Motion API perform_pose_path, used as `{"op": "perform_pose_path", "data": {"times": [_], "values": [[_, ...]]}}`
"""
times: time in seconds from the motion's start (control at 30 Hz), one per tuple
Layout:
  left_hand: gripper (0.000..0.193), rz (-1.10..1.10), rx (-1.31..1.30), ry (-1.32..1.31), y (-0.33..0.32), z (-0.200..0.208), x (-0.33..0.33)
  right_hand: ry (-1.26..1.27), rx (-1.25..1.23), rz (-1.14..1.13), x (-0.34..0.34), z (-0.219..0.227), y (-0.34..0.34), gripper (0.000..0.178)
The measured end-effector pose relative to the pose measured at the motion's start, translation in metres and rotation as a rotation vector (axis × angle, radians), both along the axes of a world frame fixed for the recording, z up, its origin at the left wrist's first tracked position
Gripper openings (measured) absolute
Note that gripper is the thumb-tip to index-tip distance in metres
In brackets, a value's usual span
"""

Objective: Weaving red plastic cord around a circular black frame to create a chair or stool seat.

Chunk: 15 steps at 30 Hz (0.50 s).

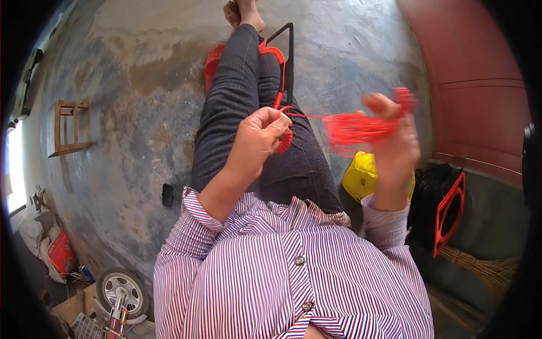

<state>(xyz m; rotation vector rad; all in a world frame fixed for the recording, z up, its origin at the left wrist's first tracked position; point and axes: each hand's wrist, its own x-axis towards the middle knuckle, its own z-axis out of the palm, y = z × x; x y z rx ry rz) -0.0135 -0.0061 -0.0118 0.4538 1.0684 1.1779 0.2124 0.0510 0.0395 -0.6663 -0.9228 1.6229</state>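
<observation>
Across my lap lies a black angular frame (291, 62) with a curved red part (273, 52) along it. The lower end of that part is a tight red cord-wrapped coil (285, 141), partly behind my left hand. Thumb and fingers of my left hand (257, 138) are pinched on the cord-wrapped piece. From there a single strand of red cord (307, 116) stretches to the right. My right hand (395, 135), blurred by motion, carries a loose hank of red cord (358, 130), its loops gathered about the fingers. Exactly how those fingers close is smeared.
A yellow bag (361, 176) sits by my right forearm, beside a black bundle (432, 195) with a red frame (451, 214). Behind is a straw broom (480, 263). Leftward are a wooden stool (72, 129), a small black object (167, 195) and a wheel (122, 294).
</observation>
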Motion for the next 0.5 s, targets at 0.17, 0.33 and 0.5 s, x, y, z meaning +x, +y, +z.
{"op": "perform_pose_path", "data": {"times": [0.17, 0.33, 0.5], "values": [[0.010, -0.060, -0.027, 0.074, 0.011, -0.027, 0.014, 0.212, 0.020, -0.109, 0.085, 0.017, 0.016, 0.028], [0.008, -0.044, -0.071, 0.037, 0.013, -0.039, 0.008, -0.125, -0.273, -0.070, 0.039, -0.044, 0.004, 0.017], [0.015, -0.171, -0.134, -0.111, 0.020, -0.043, 0.000, -0.590, -0.260, 0.227, -0.026, -0.080, -0.018, 0.012]]}}
